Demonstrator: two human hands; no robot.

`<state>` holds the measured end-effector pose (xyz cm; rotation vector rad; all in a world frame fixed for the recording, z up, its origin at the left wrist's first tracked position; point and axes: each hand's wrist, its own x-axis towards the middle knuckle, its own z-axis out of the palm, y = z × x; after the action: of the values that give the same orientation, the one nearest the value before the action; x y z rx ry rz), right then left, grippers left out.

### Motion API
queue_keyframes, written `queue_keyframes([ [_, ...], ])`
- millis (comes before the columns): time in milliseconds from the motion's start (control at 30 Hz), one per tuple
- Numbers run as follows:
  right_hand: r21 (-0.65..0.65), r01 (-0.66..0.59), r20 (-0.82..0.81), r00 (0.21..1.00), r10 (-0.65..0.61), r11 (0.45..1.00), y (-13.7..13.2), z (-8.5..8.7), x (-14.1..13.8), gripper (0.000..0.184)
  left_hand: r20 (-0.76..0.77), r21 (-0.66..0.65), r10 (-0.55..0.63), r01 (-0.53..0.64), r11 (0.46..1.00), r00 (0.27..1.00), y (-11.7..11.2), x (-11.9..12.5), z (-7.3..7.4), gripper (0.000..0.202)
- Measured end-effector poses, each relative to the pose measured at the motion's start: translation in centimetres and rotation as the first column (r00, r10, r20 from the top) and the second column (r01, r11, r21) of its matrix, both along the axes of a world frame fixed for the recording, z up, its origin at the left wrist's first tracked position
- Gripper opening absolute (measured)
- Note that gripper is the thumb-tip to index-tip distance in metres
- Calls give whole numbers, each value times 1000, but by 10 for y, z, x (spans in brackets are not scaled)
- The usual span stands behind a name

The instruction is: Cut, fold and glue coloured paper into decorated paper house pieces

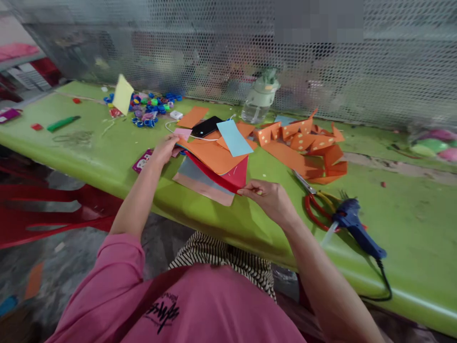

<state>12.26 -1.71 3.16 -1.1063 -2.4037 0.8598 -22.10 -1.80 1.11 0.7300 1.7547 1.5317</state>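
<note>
Pinched in my right hand (266, 195) is the near corner of a red paper sheet (237, 172). My left hand (167, 147) is closed on the left end of the same stack, where orange paper (210, 155) lies over the red. Its fingertips are partly hidden by the papers. Beneath the red sheet, a greyish-blue and tan sheet (205, 186) rests at the table's edge. A light blue card (234, 138) lies on top of the orange paper, beside a black phone (207, 127) with a white cable. Under my left forearm is a purple packet (143, 161).
Folded orange paper strips (303, 140), scissors (309, 190) and a blue glue gun (357, 228) lie to the right on the green table (403, 200). A bottle (259, 100) stands behind. Colourful small pieces (146, 107), a yellow card (123, 95) and a green cutter (63, 123) are left. A red chair (85, 214) adjoins the table.
</note>
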Motion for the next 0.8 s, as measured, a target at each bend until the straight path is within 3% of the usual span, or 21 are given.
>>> queue_keyframes([
  [233, -88, -20, -75, 997, 14, 996, -3, -8, 0, 43, -46, 0, 7, -7, 1000, 999, 0, -1, -3, 15],
  [367, -84, -185, -77, 981, 179, 979, -17, -5, 1, 32, -163, -58, -13, 3, 998, 987, -5, -5, -5, 20],
  [433, -34, -241, -52, 970, 239, 970, -27, -3, 5, 26, -253, -81, -33, 13, 997, 967, -10, -6, -5, 21],
  [533, 101, -167, 37, 986, 164, 981, -38, -5, 17, 17, -403, -89, -58, 24, 996, 914, -22, -2, -1, 18],
  [633, 122, -7, 28, 1000, 4, 992, -37, -9, 37, 8, -597, -5, -39, 45, 999, 802, -41, 15, 5, 29],
  [700, 72, 97, -35, 995, -95, 993, -32, -11, 50, 6, -826, 94, -23, 178, 980, 563, -55, 33, 5, 31],
  [800, 60, 145, -82, 987, -140, 988, -26, -12, 61, 24, -922, 16, -153, 429, 903, 356, -71, 65, -2, 42],
])
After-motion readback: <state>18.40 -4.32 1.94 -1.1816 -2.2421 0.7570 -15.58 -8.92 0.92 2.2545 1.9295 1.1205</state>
